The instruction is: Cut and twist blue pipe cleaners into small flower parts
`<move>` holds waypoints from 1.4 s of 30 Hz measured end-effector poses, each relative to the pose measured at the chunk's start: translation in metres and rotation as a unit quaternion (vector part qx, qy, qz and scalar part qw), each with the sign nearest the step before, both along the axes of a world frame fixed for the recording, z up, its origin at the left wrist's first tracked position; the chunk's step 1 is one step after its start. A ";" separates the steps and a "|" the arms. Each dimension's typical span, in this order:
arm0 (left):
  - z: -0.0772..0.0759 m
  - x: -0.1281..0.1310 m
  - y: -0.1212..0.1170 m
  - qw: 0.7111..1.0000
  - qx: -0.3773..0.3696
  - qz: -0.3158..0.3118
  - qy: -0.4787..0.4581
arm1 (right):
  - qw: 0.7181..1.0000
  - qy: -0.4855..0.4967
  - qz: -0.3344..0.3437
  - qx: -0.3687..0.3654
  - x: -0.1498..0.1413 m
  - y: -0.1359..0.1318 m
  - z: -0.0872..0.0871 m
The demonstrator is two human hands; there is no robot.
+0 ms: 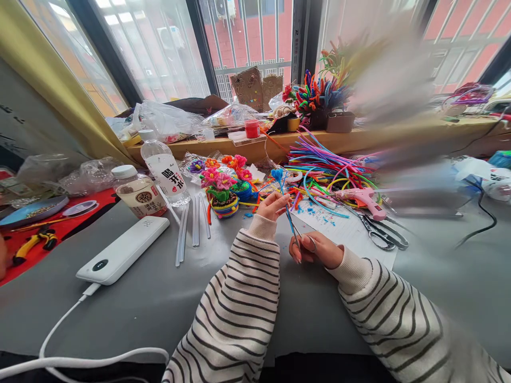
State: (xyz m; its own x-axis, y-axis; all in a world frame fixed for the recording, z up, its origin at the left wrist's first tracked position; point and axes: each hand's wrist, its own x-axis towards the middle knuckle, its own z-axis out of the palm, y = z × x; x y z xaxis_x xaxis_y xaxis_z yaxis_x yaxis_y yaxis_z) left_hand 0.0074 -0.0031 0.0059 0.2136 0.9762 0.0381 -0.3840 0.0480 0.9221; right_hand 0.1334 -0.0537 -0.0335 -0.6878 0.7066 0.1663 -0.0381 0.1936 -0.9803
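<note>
Pipe cleaner: blue pipe cleaner sat at centre of view, running from 12 o'clock tip down to 6 o'clock end, over the grey table, held between both my hands.
Flower end: small blue curled head at top of the stem, just above my left fingers.
Left hand: my left hand pinched the stem near its upper part, fingers clenched on it.
Right hand: my right hand gripped the lower end, at 5 o'clock from the left hand; a thin metal tool looked tucked in there too, couldn't tell what.
Paper: white sheet lay under and at 3 o'clock of my hands, blue bits scattered on it.
Glue gun: pink glue gun at 2 o'clock, scissors just beside it.
Flower pots: finished pipe-cleaner flowers at 10 o'clock.
Glue sticks: clear sticks at 9 o'clock, near the white power bank.
Bottles: two bottles at 10 o'clock, further out.
</note>
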 end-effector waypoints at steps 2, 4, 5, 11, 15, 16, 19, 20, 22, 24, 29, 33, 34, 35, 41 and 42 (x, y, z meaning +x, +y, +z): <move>0.000 0.000 0.000 1.000 0.003 0.012 0.006 | 1.000 0.001 -0.006 -0.006 -0.001 0.000 0.000; -0.001 0.001 0.000 1.000 0.004 0.023 0.012 | 1.000 0.004 -0.012 -0.008 -0.001 0.000 0.000; -0.001 0.001 0.000 0.999 0.007 0.027 0.015 | 1.000 0.007 -0.015 -0.009 -0.001 0.000 0.000; -0.003 0.001 0.002 0.998 0.020 0.046 0.023 | 0.999 0.022 -0.023 -0.009 -0.001 -0.002 0.002; -0.003 0.001 0.002 0.998 0.021 0.054 0.010 | 0.999 0.018 -0.039 -0.002 -0.001 -0.002 0.002; -0.002 0.001 0.002 0.998 0.021 0.053 0.000 | 0.999 0.018 -0.043 0.001 -0.001 -0.001 0.001; 0.000 0.000 0.001 0.998 0.027 0.048 -0.034 | 0.999 0.021 -0.049 0.007 0.000 0.000 -0.001; 0.000 -0.001 0.001 0.998 0.031 0.047 -0.041 | 0.999 0.019 -0.049 0.007 0.000 0.000 -0.001; 0.001 -0.001 0.001 0.997 0.038 0.045 -0.052 | 0.999 0.014 -0.049 0.008 0.000 0.000 -0.002; 0.002 -0.002 0.000 0.996 0.043 0.043 -0.061 | 0.999 0.006 -0.049 0.022 0.001 -0.001 -0.001; 0.004 -0.003 -0.004 0.995 0.051 0.038 -0.076 | 0.996 -0.024 -0.021 0.087 0.001 -0.003 0.005; 0.004 -0.002 -0.005 0.996 0.052 0.028 -0.060 | 0.993 -0.059 0.003 0.098 0.000 -0.005 0.011; 0.004 -0.002 -0.005 0.997 0.052 0.024 -0.055 | 0.993 -0.067 0.010 0.102 0.000 -0.005 0.012; 0.004 -0.002 -0.005 0.997 0.052 0.019 -0.049 | 0.992 -0.072 0.017 0.106 0.000 -0.005 0.012; 0.001 -0.001 -0.002 0.999 0.049 -0.011 -0.018 | 0.991 -0.079 0.023 0.103 0.001 -0.003 0.009; 0.000 0.000 -0.002 0.999 0.046 -0.014 -0.014 | 0.992 -0.079 0.024 0.098 0.001 -0.003 0.008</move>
